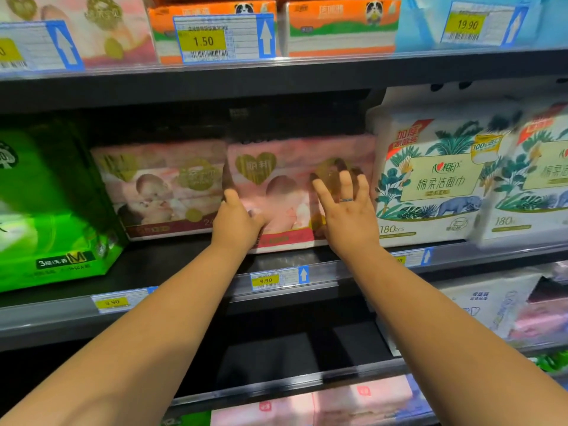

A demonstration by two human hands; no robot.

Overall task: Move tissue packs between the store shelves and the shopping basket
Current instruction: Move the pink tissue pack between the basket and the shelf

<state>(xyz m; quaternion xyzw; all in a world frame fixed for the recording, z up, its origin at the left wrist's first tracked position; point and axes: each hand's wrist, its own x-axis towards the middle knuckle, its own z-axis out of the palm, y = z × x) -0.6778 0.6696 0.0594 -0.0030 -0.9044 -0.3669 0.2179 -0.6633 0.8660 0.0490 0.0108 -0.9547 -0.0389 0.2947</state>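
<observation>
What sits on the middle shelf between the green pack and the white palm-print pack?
In the head view, two packs fill that stretch: the left-hand pink pack and the right-hand pink pack, which the left hand and right hand both touch.

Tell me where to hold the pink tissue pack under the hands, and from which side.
Probably by its side edges, from the front. The pink tissue pack stands wide face forward, tight between a matching pack and a white pack, leaving the front open. The left hand holds the left edge; the right hand lies on the face, so its grip could shift right.
</observation>
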